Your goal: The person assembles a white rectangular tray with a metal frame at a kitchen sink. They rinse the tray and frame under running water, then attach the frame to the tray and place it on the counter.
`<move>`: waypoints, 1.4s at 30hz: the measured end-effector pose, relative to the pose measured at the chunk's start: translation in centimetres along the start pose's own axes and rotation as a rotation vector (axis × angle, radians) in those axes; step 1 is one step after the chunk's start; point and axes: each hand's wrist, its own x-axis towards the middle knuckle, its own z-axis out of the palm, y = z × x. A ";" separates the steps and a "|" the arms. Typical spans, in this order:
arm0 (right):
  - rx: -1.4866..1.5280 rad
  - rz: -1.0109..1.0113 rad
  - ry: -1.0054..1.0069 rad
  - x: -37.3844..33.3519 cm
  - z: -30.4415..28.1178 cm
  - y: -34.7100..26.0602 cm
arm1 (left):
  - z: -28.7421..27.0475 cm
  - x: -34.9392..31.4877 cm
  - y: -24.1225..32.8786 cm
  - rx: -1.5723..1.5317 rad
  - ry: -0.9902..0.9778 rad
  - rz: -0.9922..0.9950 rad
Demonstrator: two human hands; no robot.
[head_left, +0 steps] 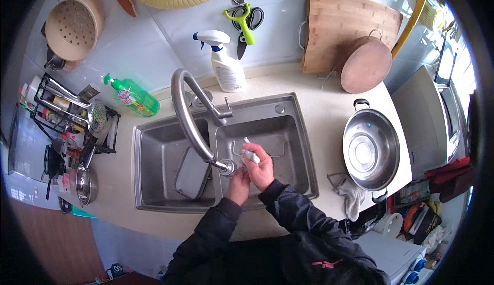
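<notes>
Both my hands are over the right basin of the steel double sink [302, 151]. My right hand [261, 168] is closed around a small, crumpled white thing [250, 155], too small and blurred for me to name. My left hand [238, 187] is just below and to the left of it, close by the spray head of the curved faucet [185, 115]. Its fingers are partly hidden beside my right hand, so their hold is unclear. A bent wire rack or handle [278, 154] shows on the basin floor behind my hands.
A grey rectangular tub [193, 173] leans in the left basin. Behind the sink stand a white spray bottle [228, 69] and a green pump bottle [133, 99]. To the right, a steel wok [371, 148] and a grey rag [353, 197] lie on the counter, before cutting boards [334, 25].
</notes>
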 end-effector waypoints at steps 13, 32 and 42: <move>0.513 0.319 0.069 2.7 -4.8 -6.7 | -2.0 -0.9 4.4 0.011 -0.338 0.019; 0.371 0.591 0.045 -1.6 -6.0 -2.5 | -1.8 1.1 7.2 -0.305 -0.215 0.180; 0.752 0.832 0.052 -1.7 -7.9 2.9 | -3.1 -1.9 9.1 -0.903 -0.438 -0.015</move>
